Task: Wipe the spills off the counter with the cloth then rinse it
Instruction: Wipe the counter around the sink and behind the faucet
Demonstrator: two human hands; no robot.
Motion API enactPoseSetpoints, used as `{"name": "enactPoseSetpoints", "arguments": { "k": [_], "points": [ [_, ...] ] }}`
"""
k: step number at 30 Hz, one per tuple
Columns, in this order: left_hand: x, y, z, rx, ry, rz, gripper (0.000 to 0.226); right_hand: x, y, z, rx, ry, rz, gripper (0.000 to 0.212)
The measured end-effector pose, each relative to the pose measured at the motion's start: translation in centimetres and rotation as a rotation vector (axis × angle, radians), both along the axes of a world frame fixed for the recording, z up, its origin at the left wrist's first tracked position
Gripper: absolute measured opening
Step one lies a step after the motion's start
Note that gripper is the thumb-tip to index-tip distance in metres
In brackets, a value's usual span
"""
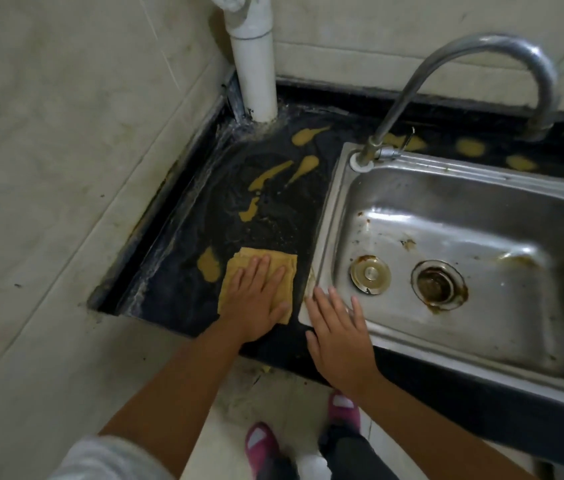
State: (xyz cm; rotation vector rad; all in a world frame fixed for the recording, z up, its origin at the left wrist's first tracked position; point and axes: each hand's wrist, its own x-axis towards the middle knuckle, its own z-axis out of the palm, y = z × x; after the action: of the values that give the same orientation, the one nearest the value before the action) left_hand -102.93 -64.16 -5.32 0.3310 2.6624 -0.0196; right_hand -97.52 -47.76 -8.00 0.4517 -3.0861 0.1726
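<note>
Cloth: the folded yellow cloth (275,268) lies flat on the black counter (183,299), near its front edge and just left of the sink's rim.
My left hand: my left hand (256,299) is pressed palm-down on the cloth, fingers straight and slightly spread, flat on it rather than gripping it.
My right hand: my right hand (337,336) hovers or rests over the front-left corner of the sink (481,344), fingers loosely apart and holding nothing; I cannot tell whether it touches the steel.
Nearest spill: a yellow-brown blot (208,268) sits just beside the cloth's left edge, touching or almost touching it.
Other spills: several streaks (273,174) lie farther back toward the white pipe (256,71), and more blots (469,147) run along the strip behind the sink.
Step in hand: I judge this to be the start of the wiping, since nearly all the spills are there to be wiped.
Next move: I would keep the palm bearing down and sweep left over the near blot, then push back through the streaks.
After that: rinsing would come last, under the curved faucet (464,64), which shows no water running.
</note>
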Motion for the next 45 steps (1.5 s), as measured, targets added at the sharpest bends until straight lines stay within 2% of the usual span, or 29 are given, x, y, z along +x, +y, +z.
{"name": "enactPoseSetpoints", "arguments": {
  "k": [2, 8, 14, 17, 20, 22, 24, 30, 36, 43, 45],
  "points": [
    [-1.3, 0.1, 0.4, -0.005, -0.007, 0.003, 0.063, 0.2, 0.0, -0.1, 0.0, -0.031, -0.039, 0.054],
    [-0.7, 0.0, 0.5, 0.058, 0.028, -0.02, 0.06, 0.3, -0.1, 0.6, 0.039, -0.04, -0.069, 0.054],
    [3.0, -1.1, 0.6, 0.044, 0.043, -0.044, 0.061, 1.7, -1.3, 0.9, 0.015, -0.094, -0.348, 0.059],
    [4.4, -1.7, 0.4, 0.015, 0.024, -0.063, 0.064, 2.4, -1.7, 0.9, 0.019, -0.099, -0.415, 0.058],
    [5.8, -1.5, 0.6, -0.015, 0.016, -0.074, 0.083, 2.4, -1.7, 0.8, 0.028, -0.125, -0.428, 0.063],
    [5.9, -1.4, 0.7, -0.035, 0.012, -0.074, 0.068, 2.4, -1.7, 0.7, 0.03, -0.144, -0.425, 0.068],
    [5.6, -1.1, 1.1, -0.029, -0.013, -0.064, 0.062, 2.4, -1.6, 0.6, 0.022, -0.146, -0.419, 0.067],
    [2.8, 0.8, 1.4, -0.01, -0.069, -0.068, 0.062, 2.5, -1.4, 0.7, -0.03, -0.116, -0.405, 0.063],
    [-0.3, 0.8, 1.6, -0.009, -0.096, -0.169, 0.063, 2.4, -1.3, 0.1, -0.044, -0.073, -0.396, 0.064],
    [0.3, 0.5, 0.7, 0.019, -0.011, -0.165, 0.062, 2.4, -1.4, 0.2, 0.009, -0.061, -0.408, 0.07],
    [1.6, 0.1, 0.2, 0.026, 0.026, -0.172, 0.069, 2.4, -1.4, 0.2, 0.034, -0.06, -0.415, 0.071]
  ]
}}
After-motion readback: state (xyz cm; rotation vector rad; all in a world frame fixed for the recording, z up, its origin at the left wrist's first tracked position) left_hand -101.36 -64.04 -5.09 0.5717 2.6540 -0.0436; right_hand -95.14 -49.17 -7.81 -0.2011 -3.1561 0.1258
